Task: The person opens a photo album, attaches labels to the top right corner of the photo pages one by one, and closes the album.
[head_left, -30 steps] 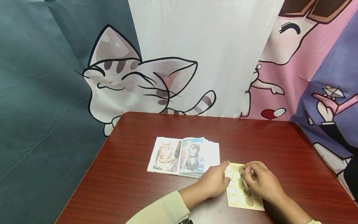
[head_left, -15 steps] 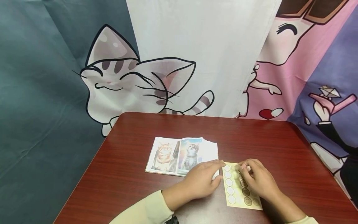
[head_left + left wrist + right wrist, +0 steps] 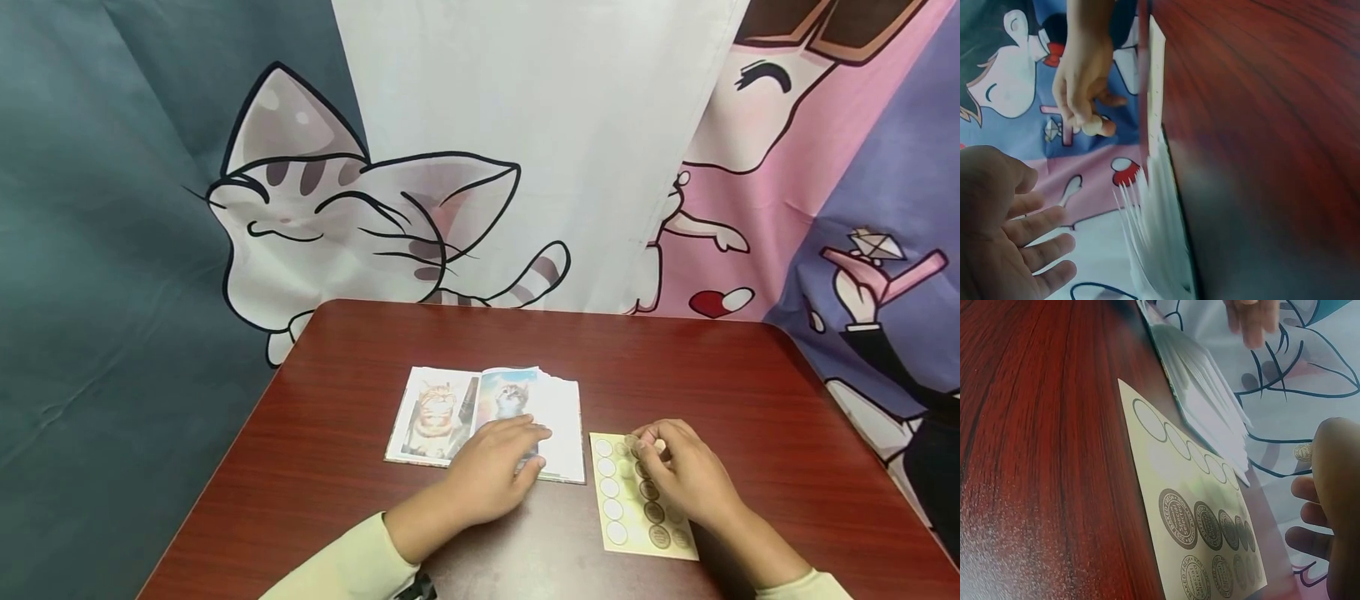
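Observation:
My left hand [image 3: 491, 471] is over the right page of an open book [image 3: 562, 425], its fingers relaxed and holding nothing. In the left wrist view, that hand [image 3: 1007, 225] appears raised above the pages, fingers spread. Between thumb and finger my right hand [image 3: 686, 475] pinches a small round sticker [image 3: 1302, 452], which also shows as a pale disc [image 3: 1092, 125] in the left wrist view. Beneath the right hand lies a yellowish sticker sheet [image 3: 626, 533]. One column has white circles, others have brown printed round stickers. The right hand covers part of the sheet.
A reddish-brown wooden table [image 3: 360, 533] carries the book and the sheet, which lie close together. The book shows cat pictures [image 3: 435, 417]. Behind the table hangs a cloth backdrop [image 3: 600, 125] with cartoon cats.
My left hand has let go of the sticker sheet and moved left over the book. The right hand stays above the sheet, and the round sticker in its fingers is now visible.

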`<state>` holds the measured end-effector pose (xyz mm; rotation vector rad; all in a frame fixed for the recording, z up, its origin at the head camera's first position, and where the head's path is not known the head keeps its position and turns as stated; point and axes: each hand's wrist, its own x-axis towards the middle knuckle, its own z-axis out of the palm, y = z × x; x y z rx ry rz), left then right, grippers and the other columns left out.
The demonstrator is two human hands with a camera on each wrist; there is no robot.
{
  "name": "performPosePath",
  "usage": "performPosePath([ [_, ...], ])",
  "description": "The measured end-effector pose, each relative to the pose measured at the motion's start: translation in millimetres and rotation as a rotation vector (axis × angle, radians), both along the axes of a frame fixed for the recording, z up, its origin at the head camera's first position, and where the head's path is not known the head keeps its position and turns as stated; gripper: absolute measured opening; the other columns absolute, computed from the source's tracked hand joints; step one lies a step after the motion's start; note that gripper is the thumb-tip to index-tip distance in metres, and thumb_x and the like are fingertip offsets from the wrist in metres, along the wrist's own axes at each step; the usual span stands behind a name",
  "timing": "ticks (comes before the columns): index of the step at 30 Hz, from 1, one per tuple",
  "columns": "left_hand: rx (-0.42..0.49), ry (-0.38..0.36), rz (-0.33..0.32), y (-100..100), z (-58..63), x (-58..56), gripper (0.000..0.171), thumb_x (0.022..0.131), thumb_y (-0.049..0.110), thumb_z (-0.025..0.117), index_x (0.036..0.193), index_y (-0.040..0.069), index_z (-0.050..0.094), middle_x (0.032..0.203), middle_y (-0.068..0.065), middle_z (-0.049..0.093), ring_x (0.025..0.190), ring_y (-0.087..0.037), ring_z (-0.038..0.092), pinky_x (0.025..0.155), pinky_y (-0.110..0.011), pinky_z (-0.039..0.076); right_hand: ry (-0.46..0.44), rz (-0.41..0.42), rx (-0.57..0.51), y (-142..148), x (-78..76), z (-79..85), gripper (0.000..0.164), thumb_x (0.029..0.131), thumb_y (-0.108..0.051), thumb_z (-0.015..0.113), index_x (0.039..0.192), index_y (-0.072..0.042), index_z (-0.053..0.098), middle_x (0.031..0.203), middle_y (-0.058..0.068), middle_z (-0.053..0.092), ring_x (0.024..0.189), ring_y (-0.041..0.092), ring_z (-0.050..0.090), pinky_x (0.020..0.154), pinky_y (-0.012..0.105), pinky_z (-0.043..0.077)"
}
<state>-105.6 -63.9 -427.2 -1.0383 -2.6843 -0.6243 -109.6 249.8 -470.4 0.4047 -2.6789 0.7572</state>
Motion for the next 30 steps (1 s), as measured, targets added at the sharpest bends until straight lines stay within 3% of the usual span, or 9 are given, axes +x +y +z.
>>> performPosePath([
  [8, -0.042, -0.042, 0.030, -21.8, -9.6, 0.5, 0.038, 0.102, 0.030, 0.062, 0.137, 0.014, 0.064, 0.140, -0.001, 0.063, 0.140, -0.021, 0.049, 0.112, -0.046, 0.041, 0.014, 0.013, 0.001, -1.1, -2.0, 0.1, 0.025, 0.094, -0.013, 0.070, 0.082, -0.029, 0.055, 0.107, -0.004, 0.066, 0.077, 0.006, 0.059, 0.064, 0.032, 0.051],
  [18, -0.090, -0.195, 0.058, -44.6, -18.8, 6.8, 0.052, 0.103, 0.037, 0.061, 0.147, 0.011, 0.055, 0.156, -0.010, 0.046, 0.148, -0.030, 0.036, 0.118, -0.052, 0.031, 0.046, 0.049, -0.001, -4.5, -6.5, 1.0, 0.026, 0.094, -0.011, 0.070, 0.083, -0.029, 0.056, 0.107, -0.005, 0.066, 0.078, 0.005, 0.058, 0.063, 0.030, 0.052],
  [24, -0.164, -0.287, 0.024, -50.8, -24.3, 11.2, 0.069, 0.102, 0.047, 0.058, 0.158, 0.011, 0.040, 0.165, -0.012, 0.029, 0.153, -0.032, 0.021, 0.121, -0.054, 0.022, 0.036, 0.061, -0.009, -8.6, -8.4, 3.5, 0.026, 0.092, -0.008, 0.070, 0.084, -0.028, 0.056, 0.107, -0.006, 0.067, 0.080, 0.006, 0.058, 0.064, 0.029, 0.052],
  [30, -0.217, -0.278, 0.000, -55.2, -31.9, 14.1, 0.075, 0.101, 0.054, 0.055, 0.160, 0.012, 0.035, 0.166, -0.011, 0.029, 0.153, -0.033, 0.021, 0.121, -0.054, 0.023, 0.036, 0.067, -0.011, -12.4, -9.3, 1.6, 0.026, 0.092, -0.008, 0.071, 0.084, -0.028, 0.056, 0.107, -0.005, 0.067, 0.080, 0.007, 0.058, 0.063, 0.029, 0.051],
])
